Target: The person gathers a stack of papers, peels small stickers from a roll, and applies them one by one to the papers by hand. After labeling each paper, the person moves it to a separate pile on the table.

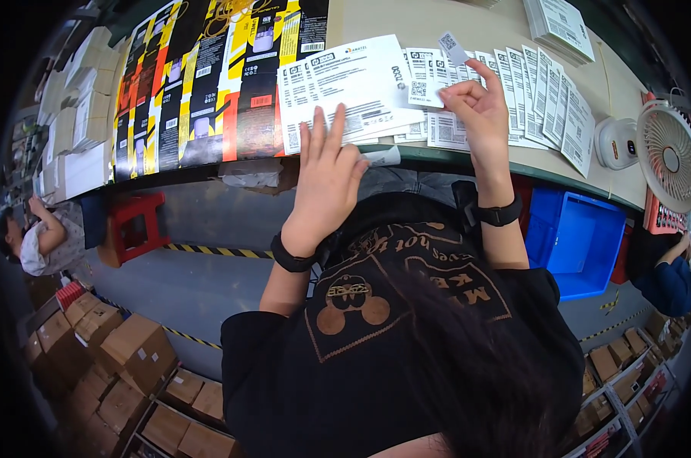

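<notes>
My left hand (325, 179) rests three outstretched fingers on a printed white sheet (353, 84), the top one of an overlapping row. Its thumb and bent forefinger close on the end of a curled white paper strip (383, 157) at the table's front edge. To the right, my right hand (479, 111) pinches a small white label (423, 93) with a square code between thumb and fingertips. Another coded label (452, 47) stands at the tip of its raised forefinger; whether it sticks there I cannot tell. Fanned printed sheets (547, 99) lie behind and beside this hand.
Flat black, yellow and red printed packaging (208, 95) covers the table's left part. A paper stack (563, 30) sits far right, near a round fan (670, 149) and a white device (615, 143). Below are a blue crate (574, 237) and red stool (135, 225). Two other people sit nearby.
</notes>
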The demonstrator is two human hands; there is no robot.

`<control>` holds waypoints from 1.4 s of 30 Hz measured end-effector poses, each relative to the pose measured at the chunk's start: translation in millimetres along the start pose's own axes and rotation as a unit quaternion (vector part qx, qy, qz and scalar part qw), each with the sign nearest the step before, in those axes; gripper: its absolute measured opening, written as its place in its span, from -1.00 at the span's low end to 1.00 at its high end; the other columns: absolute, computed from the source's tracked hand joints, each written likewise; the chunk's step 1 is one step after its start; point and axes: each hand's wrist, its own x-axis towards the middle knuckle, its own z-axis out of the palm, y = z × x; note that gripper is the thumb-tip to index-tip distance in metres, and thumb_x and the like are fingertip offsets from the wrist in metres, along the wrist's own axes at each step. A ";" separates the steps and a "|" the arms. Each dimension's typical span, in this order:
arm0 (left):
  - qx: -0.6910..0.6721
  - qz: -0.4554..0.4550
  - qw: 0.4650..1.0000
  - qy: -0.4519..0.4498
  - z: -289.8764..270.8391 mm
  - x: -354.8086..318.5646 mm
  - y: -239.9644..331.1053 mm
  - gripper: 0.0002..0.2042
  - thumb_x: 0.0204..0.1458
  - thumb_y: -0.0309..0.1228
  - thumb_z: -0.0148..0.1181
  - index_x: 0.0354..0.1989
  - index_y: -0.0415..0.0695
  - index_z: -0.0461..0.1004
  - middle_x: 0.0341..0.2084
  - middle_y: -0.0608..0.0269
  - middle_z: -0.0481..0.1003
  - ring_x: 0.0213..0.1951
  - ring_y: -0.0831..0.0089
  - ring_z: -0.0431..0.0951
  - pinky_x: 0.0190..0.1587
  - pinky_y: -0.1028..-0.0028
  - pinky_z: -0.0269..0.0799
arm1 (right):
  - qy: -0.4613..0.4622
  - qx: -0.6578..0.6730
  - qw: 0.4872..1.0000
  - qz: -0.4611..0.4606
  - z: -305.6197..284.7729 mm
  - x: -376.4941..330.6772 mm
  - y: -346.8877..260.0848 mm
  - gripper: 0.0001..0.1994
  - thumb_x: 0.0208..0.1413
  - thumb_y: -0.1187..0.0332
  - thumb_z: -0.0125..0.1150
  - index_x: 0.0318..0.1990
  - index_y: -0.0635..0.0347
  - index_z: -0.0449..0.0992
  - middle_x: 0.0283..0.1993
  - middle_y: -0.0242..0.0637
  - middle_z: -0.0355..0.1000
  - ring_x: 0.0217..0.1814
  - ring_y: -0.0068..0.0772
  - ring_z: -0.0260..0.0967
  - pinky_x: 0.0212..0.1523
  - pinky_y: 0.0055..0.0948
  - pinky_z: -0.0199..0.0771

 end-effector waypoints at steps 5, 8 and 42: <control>0.034 0.004 0.999 -0.029 5.5 1.7 -1.6 -0.87 0.00 -0.45 0.01 -0.48 -0.25 0.27 0.25 0.05 -0.01 0.27 -0.14 -0.18 0.23 -0.06 -0.34 | 0.007 0.012 1.000 -0.002 2.5 5.1 -1.6 -0.48 -0.06 0.62 0.15 0.10 0.36 0.14 -0.41 -0.26 0.41 -0.34 -0.56 0.40 -0.27 -0.63 0.43; 0.060 0.015 0.997 -0.046 5.9 2.5 -5.3 -0.87 0.00 -0.45 0.01 -0.50 -0.25 0.28 0.25 0.16 0.00 0.27 -0.17 -0.21 0.20 -0.13 -0.36 | -0.012 -0.022 1.000 -0.004 11.5 11.8 -8.0 -0.49 -0.06 0.61 0.15 0.10 0.34 0.16 -0.40 -0.27 0.41 -0.33 -0.56 0.40 -0.26 -0.64 0.42; 0.050 -0.002 0.997 -0.059 25.5 10.7 -58.0 -0.86 -0.02 -0.45 0.03 -0.52 -0.25 0.30 0.25 0.24 0.01 0.27 -0.18 -0.24 0.18 -0.19 -0.38 | -0.041 -0.284 0.957 -0.043 82.7 53.7 57.2 -0.51 -0.09 0.49 0.26 0.05 0.21 0.29 -0.38 -0.26 0.41 -0.40 -0.60 0.38 -0.39 -0.64 0.42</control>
